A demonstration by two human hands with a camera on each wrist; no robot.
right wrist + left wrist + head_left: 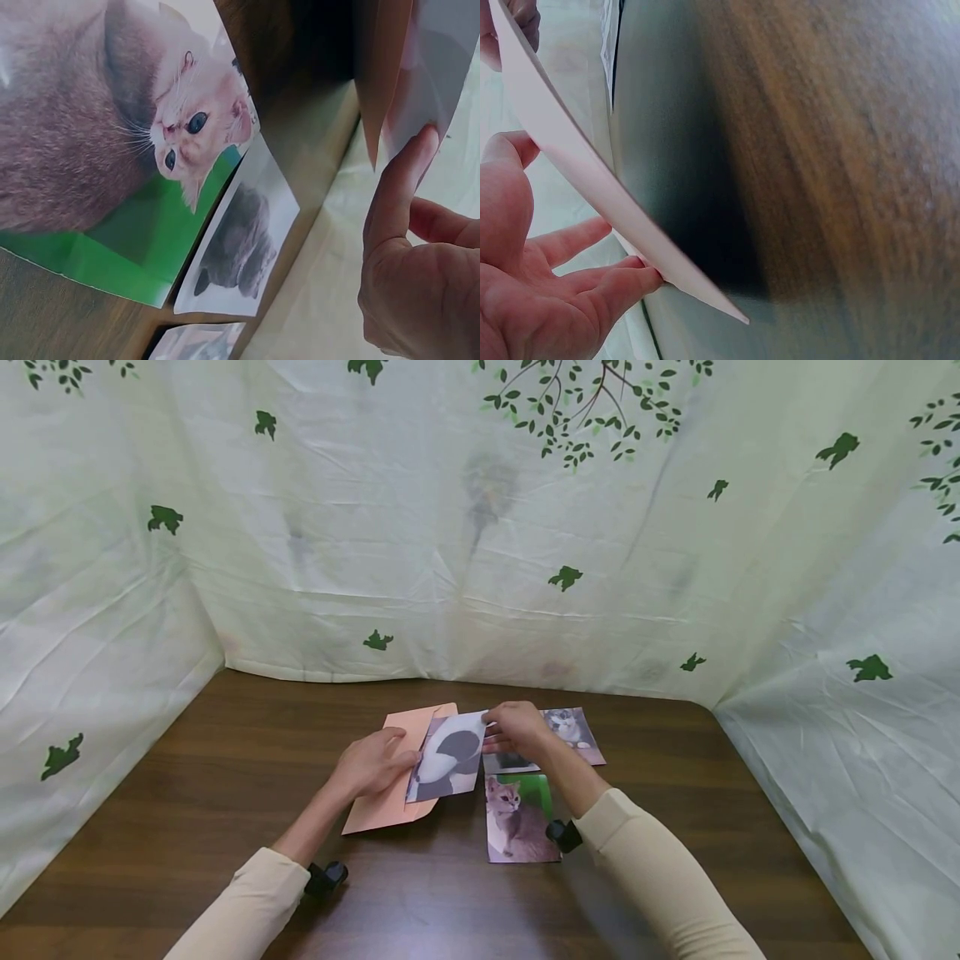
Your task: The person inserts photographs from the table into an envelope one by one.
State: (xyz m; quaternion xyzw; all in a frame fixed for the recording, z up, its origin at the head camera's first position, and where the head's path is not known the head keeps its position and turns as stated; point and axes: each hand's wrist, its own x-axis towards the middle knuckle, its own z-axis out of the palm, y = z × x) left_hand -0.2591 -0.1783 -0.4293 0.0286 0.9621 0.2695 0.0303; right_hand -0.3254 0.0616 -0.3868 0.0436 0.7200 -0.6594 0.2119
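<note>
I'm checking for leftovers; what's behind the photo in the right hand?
In the head view, the peach envelope shows past the left side of the photo. The part directly behind the photo is covered, so anything else there cannot be seen.

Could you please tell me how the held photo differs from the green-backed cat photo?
The held photo is in the right hand, overlapping the peach envelope; the cat photo lies on the table. The held photo shows grey and white shapes; the cat photo shows a pinkish cat against green. Both are rectangular prints.
</note>
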